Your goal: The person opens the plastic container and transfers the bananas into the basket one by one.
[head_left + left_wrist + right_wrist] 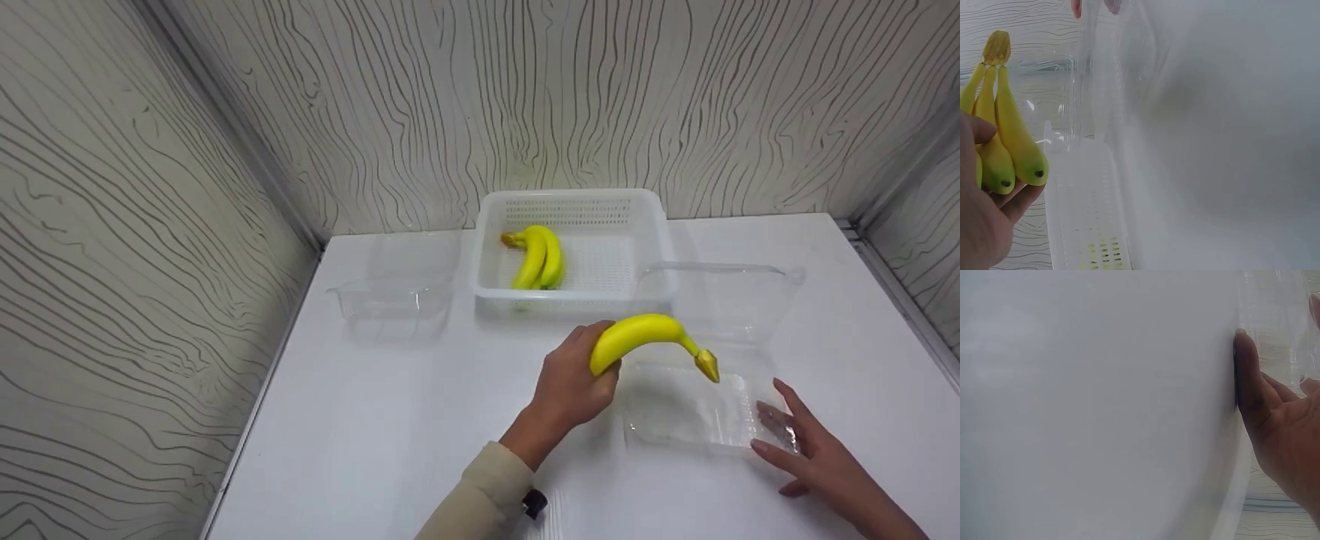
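1. My left hand (571, 390) grips a bunch of bananas (646, 335) by the blossom ends, fingers curled round it, stem pointing right. The left wrist view shows three bananas (1008, 138) in the bunch.
2. The bunch is held in the air above the near left edge of the open clear clamshell box (694, 409), not touching it.
3. My right hand (810, 450) is spread, fingers straight, fingertips resting on the right end of the clamshell's tray. Its lid (720, 296) stands open behind.
4. White perforated basket (574, 289) sits at the back of the tabletop (390, 420) with another banana bunch (537, 257) inside.
5. A second clear clamshell (394, 300) sits left of the basket, well apart from both hands.
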`<state>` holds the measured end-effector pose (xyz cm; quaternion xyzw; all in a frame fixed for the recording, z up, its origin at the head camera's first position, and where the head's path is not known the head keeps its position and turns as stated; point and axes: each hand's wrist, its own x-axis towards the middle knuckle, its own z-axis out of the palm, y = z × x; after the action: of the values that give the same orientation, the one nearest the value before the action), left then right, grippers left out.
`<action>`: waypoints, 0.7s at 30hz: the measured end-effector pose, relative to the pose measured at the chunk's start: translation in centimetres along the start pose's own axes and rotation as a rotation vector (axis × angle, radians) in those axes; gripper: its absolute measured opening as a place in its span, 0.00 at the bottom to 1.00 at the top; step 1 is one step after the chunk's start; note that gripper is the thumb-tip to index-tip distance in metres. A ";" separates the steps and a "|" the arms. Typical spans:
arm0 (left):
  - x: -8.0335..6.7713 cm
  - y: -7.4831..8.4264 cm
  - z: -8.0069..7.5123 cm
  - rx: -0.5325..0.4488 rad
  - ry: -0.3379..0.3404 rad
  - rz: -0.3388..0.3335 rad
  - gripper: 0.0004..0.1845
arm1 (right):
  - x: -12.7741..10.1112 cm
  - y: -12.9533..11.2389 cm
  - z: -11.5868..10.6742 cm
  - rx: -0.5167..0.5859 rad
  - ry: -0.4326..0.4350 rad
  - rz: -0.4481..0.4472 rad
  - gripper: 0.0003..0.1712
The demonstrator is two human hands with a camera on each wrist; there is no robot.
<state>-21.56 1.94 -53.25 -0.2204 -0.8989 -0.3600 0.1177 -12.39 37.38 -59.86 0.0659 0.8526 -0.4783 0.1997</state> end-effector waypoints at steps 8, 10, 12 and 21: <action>0.9 -1.2 -1.2 -0.056 0.105 -0.018 0.24 | 0.0 0.0 0.2 0.000 0.013 -0.019 0.62; 1.1 -1.4 -1.6 -0.086 0.131 -0.020 0.24 | -0.1 0.1 0.3 0.000 0.013 -0.027 0.62; 1.5 -1.5 -1.9 -0.116 0.159 -0.016 0.24 | -0.1 0.2 0.3 0.002 0.013 -0.032 0.63; 3.5 -2.0 -2.9 -0.194 0.269 -0.041 0.21 | -0.1 0.1 0.1 0.004 0.010 -0.032 0.63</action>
<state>-25.42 -0.33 -51.12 -0.1623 -0.8403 -0.4736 0.2078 -12.20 37.34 -59.97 0.0548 0.8537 -0.4827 0.1875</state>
